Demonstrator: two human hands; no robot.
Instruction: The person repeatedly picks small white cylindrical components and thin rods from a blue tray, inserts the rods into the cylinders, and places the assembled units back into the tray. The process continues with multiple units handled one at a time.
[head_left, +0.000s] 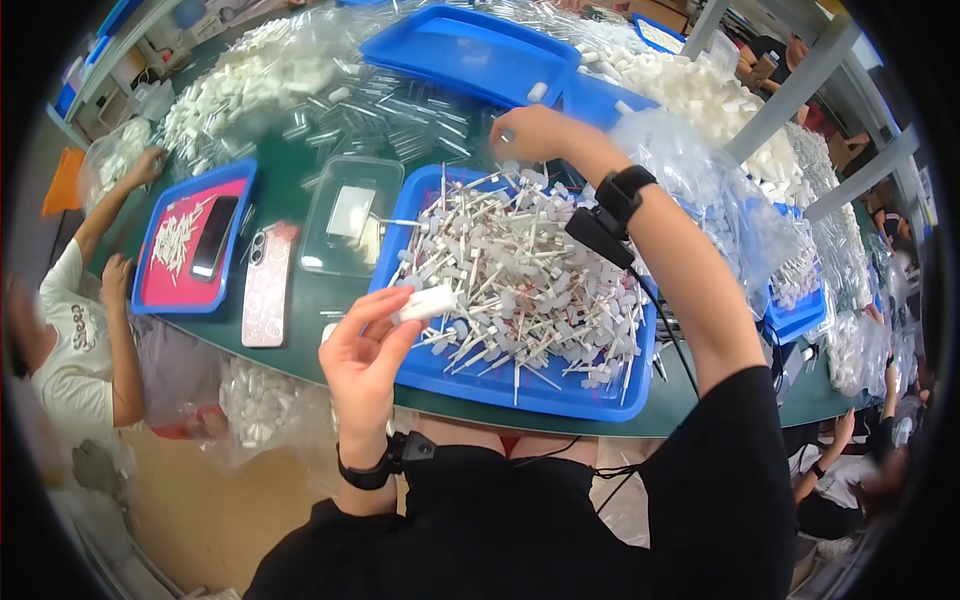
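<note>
My left hand is raised over the left edge of a blue tray. Between thumb and fingertips it pinches a small white cylindrical plastic piece. A heap of thin white sticks with pale, flat translucent ends fills the tray. My right hand stretches past the tray's far edge, beside many loose clear tubes on the table. Its fingers are blurred and partly turned away, so whether they hold anything does not show. Both wrists wear black straps with small devices.
A pink phone and a clear plastic box lie left of my tray. A person at the left works by a smaller blue tray. An empty-looking blue tray and heaps of white pieces sit beyond. Grey posts stand right.
</note>
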